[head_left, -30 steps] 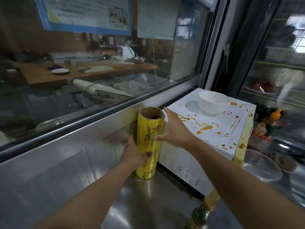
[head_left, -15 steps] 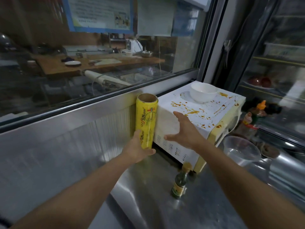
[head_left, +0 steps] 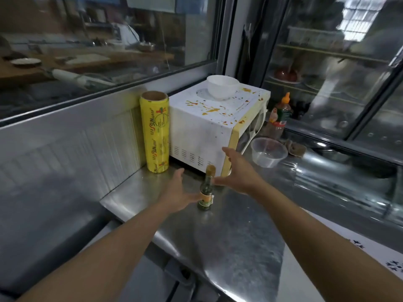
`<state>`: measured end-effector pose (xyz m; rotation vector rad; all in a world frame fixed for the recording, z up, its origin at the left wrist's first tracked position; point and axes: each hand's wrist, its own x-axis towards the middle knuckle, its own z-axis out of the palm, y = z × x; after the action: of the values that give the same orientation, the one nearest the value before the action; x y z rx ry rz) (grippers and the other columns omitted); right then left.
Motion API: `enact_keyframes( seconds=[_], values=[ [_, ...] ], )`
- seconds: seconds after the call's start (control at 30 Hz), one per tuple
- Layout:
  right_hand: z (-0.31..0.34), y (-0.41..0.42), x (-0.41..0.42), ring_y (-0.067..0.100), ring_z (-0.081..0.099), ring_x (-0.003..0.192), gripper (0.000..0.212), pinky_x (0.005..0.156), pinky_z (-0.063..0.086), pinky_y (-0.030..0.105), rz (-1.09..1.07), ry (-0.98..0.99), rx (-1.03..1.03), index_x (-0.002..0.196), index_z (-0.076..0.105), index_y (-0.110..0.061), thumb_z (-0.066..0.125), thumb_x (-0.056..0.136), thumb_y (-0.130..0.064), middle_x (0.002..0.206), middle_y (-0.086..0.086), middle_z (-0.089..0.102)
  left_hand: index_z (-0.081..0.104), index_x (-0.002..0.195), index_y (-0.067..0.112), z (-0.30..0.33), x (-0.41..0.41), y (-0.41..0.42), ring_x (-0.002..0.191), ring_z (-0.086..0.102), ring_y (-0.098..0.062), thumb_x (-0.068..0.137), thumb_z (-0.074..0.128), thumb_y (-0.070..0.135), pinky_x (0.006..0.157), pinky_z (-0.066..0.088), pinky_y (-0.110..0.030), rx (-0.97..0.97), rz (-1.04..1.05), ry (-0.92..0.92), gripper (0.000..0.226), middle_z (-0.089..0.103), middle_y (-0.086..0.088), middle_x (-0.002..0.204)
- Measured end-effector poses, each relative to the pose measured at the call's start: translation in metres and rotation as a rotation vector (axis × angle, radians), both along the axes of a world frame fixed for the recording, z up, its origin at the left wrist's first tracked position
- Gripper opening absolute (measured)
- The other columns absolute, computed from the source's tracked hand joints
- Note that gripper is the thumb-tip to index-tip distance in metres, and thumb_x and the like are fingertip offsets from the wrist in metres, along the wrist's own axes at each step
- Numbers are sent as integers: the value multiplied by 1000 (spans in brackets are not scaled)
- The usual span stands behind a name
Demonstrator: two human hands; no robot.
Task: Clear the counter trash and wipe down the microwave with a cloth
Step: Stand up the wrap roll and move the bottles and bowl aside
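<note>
Both hands have left the wrap roll (head_left: pixel 155 131); left hand (head_left: pixel 177 194) and right hand (head_left: pixel 236 171), fingers spread and empty, flank the upright bottle (head_left: pixel 206 190), the left nearer.

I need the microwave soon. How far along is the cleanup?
Nothing looks done: the microwave top is splattered orange under a white bowl. In hand: left hand and right hand, both open, flank a small bottle. Left: bottle, plastic tub, wiping; no cloth visible.
</note>
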<state>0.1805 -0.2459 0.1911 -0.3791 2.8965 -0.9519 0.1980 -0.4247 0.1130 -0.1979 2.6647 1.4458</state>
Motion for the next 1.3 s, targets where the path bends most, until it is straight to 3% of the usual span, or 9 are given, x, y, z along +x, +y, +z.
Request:
enact_keyframes(
  seconds=[0.3,0.5,0.67,0.77,0.87,1.03,1.3],
  values=[
    [-52,24,-18,20,34,134,100,104,33,29,2,-86,-60,147,22,-19,82,68,-30,150,3,31,26,144,15,-52,-15,40,135,36,-23,67,84,16,106,39,-42,94,59,-52,96,36,-6,146],
    [-86,35,-47,21,31,137,100,106,32,30,93,-163,-71,147,19,-19,81,70,-28,151,5,28,39,134,22,-89,-44,55,116,54,-22,54,85,39,97,47,-44,47,177,-46,94,56,-1,125],
    [-102,39,-66,20,31,137,105,108,31,31,125,-197,-96,148,19,-20,84,66,-28,152,5,29,51,113,21,-99,-56,71,96,63,-26,66,82,21,85,53,-44,41,265,-30,56,66,-4,103],
    [-108,40,-72,18,32,136,104,107,30,28,153,-199,-107,148,21,-19,84,66,-28,151,4,31,52,108,18,-102,-59,75,91,63,-24,67,82,17,78,53,-35,38,307,4,50,66,-2,96],
    [-111,35,-78,18,33,135,104,109,32,31,160,-202,-119,147,23,-19,85,64,-27,150,3,32,51,109,13,-101,-59,73,85,59,-18,72,79,15,69,41,-24,58,321,26,46,62,1,92],
    [-107,13,-94,18,36,133,101,106,37,33,171,-200,-121,147,24,-22,84,66,-27,147,5,35,51,109,18,-95,-63,46,91,63,-20,67,83,19,83,52,-35,79,383,10,53,64,2,94],
    [-101,-60,-121,23,35,135,103,107,36,37,243,-212,-109,147,24,-16,85,65,-31,149,10,33,54,114,20,-76,-88,-47,95,63,-23,65,83,25,86,52,-39,29,524,19,58,65,2,100]
  ],
)
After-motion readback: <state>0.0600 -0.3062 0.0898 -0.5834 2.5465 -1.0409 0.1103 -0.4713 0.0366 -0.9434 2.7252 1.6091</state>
